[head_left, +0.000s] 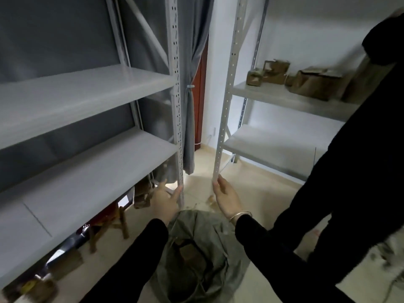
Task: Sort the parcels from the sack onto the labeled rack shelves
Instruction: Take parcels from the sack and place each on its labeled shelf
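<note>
A grey-green sack (203, 254) lies open on the tiled floor below me, with a brown parcel (190, 252) showing inside its mouth. My left hand (165, 200) hovers above the sack's far rim, fingers spread, holding nothing. My right hand (225, 196) is also open, a bracelet on its wrist, just right of the left. A grey rack (87, 88) with bare shelves stands on the left. A second rack (282, 99) on the right carries several brown cardboard parcels (314, 83) on its upper shelf.
Another person in black clothing (354, 171) stands close on the right. A wooden stool (109, 224) and brown parcels (142, 193) sit under the left rack's lowest shelf. A grey curtain (190, 106) hangs between the racks.
</note>
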`<action>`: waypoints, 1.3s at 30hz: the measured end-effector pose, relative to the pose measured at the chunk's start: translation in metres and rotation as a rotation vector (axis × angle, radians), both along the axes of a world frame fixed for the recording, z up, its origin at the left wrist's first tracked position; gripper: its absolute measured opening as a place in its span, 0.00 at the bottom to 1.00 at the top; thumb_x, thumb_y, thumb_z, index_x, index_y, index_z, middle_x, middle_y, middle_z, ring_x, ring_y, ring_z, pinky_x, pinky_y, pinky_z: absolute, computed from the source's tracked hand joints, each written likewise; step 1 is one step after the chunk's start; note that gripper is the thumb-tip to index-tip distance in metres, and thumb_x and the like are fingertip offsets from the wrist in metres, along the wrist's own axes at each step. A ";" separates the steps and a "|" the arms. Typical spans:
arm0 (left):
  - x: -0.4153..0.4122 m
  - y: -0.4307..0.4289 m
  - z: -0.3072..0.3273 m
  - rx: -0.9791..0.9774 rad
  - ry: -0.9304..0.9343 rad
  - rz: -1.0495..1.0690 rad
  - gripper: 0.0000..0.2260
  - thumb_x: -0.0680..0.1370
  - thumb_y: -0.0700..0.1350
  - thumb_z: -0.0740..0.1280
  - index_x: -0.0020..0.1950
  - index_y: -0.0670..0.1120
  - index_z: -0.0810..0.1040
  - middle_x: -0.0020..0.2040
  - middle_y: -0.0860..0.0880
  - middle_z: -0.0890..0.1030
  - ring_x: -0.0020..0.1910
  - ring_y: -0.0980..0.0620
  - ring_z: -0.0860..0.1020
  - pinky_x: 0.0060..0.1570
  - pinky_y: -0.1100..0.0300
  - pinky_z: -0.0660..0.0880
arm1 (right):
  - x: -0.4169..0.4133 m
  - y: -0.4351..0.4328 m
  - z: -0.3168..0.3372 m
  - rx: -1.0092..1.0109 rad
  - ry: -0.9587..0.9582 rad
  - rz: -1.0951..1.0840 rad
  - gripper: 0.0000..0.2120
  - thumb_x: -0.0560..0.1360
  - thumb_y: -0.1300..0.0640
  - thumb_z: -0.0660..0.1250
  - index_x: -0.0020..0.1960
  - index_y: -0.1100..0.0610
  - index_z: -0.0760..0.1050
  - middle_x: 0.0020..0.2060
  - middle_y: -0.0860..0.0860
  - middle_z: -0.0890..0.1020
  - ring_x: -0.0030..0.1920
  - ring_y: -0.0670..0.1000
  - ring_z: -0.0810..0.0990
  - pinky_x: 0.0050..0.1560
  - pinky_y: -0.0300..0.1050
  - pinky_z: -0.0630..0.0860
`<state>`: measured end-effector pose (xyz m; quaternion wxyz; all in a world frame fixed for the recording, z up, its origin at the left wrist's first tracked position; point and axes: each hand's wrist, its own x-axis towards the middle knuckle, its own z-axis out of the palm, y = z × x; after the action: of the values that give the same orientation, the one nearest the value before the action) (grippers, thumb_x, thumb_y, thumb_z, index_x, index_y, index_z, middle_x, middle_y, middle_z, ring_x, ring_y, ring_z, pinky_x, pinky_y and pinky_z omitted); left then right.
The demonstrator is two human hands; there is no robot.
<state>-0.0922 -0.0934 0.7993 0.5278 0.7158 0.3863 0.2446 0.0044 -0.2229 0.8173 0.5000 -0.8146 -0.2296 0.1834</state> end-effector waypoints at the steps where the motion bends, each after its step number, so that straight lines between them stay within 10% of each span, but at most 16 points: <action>1: 0.011 0.001 -0.010 -0.008 0.014 -0.025 0.26 0.74 0.52 0.68 0.68 0.40 0.70 0.63 0.39 0.75 0.63 0.41 0.73 0.65 0.49 0.70 | 0.012 0.004 -0.011 -0.030 0.006 0.010 0.25 0.79 0.46 0.53 0.74 0.52 0.58 0.72 0.51 0.66 0.71 0.53 0.66 0.73 0.51 0.60; 11: 0.089 0.045 -0.171 -0.203 0.216 -0.316 0.21 0.75 0.44 0.68 0.65 0.36 0.71 0.57 0.42 0.78 0.56 0.46 0.77 0.43 0.71 0.73 | 0.090 0.052 -0.168 -0.041 0.221 -0.018 0.25 0.76 0.54 0.65 0.69 0.61 0.65 0.64 0.58 0.75 0.62 0.55 0.76 0.59 0.42 0.71; 19: 0.120 0.074 -0.539 -0.010 0.533 -0.440 0.32 0.71 0.53 0.72 0.69 0.41 0.67 0.67 0.45 0.73 0.63 0.50 0.73 0.59 0.62 0.68 | 0.123 0.066 -0.541 -0.207 0.259 0.008 0.23 0.71 0.47 0.70 0.60 0.60 0.73 0.54 0.54 0.81 0.56 0.52 0.79 0.56 0.43 0.73; 26: 0.152 0.102 -0.797 0.377 0.716 -0.506 0.49 0.64 0.56 0.76 0.75 0.39 0.53 0.74 0.40 0.57 0.74 0.44 0.57 0.73 0.56 0.54 | 0.147 0.064 -0.806 -0.273 0.371 0.085 0.31 0.72 0.48 0.69 0.70 0.57 0.64 0.66 0.54 0.73 0.67 0.53 0.71 0.67 0.41 0.66; 36: 0.183 0.129 -0.871 0.453 0.912 -0.337 0.50 0.64 0.61 0.74 0.74 0.37 0.55 0.73 0.35 0.58 0.73 0.36 0.56 0.72 0.48 0.53 | 0.152 0.078 -0.895 -0.242 0.400 0.131 0.31 0.73 0.55 0.69 0.71 0.61 0.61 0.67 0.56 0.71 0.69 0.54 0.69 0.71 0.44 0.63; 39: 0.180 0.127 -0.862 0.077 0.781 -0.302 0.47 0.57 0.61 0.77 0.68 0.36 0.68 0.68 0.37 0.70 0.67 0.41 0.69 0.69 0.51 0.64 | 0.148 0.089 -0.897 -0.295 0.391 0.159 0.26 0.77 0.50 0.62 0.71 0.61 0.64 0.68 0.58 0.70 0.70 0.56 0.67 0.71 0.47 0.61</action>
<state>0.0875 0.0331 -0.0628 0.3443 0.8227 0.4385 -0.1111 0.1519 -0.1343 -0.0794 0.3947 -0.8071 -0.1628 0.4078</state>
